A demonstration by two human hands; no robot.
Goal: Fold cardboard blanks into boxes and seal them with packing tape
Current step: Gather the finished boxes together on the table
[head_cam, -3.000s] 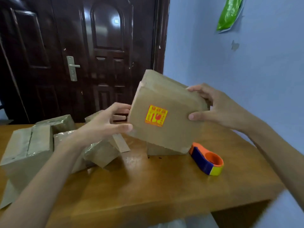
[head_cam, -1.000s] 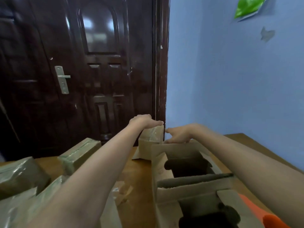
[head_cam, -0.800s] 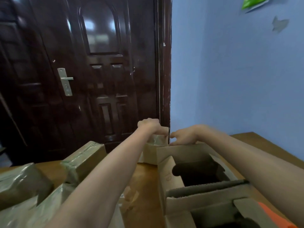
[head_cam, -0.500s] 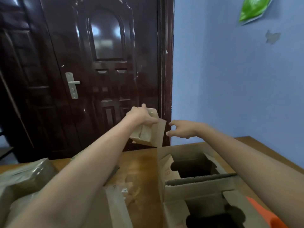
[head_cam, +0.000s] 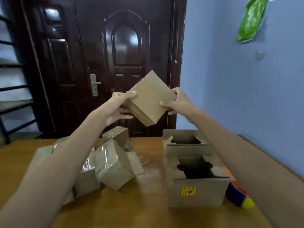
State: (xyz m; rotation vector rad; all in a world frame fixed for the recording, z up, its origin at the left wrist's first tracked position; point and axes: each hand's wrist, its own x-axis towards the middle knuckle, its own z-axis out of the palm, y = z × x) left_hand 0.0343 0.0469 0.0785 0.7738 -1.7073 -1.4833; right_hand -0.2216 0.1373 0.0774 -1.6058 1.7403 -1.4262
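I hold a small cardboard box (head_cam: 150, 98) tilted in the air above the wooden table (head_cam: 144, 203), my left hand (head_cam: 115, 109) gripping its left edge, my right hand (head_cam: 176, 102) its right. Below stand an open box (head_cam: 195, 191) and taped boxes (head_cam: 107, 163).

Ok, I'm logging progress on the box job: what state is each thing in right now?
Small plain brown cardboard box: lifted above the table, tilted, held on both sides.
Left hand: grips the box's left side.
Right hand: grips its right side.
Large open cardboard box with yellow sticker: upright on the table, top flaps open.
Tape-wrapped cardboard boxes: piled on the table.
Orange-and-purple tape dispenser: on the table, untouched.
Dark wooden door: closed.
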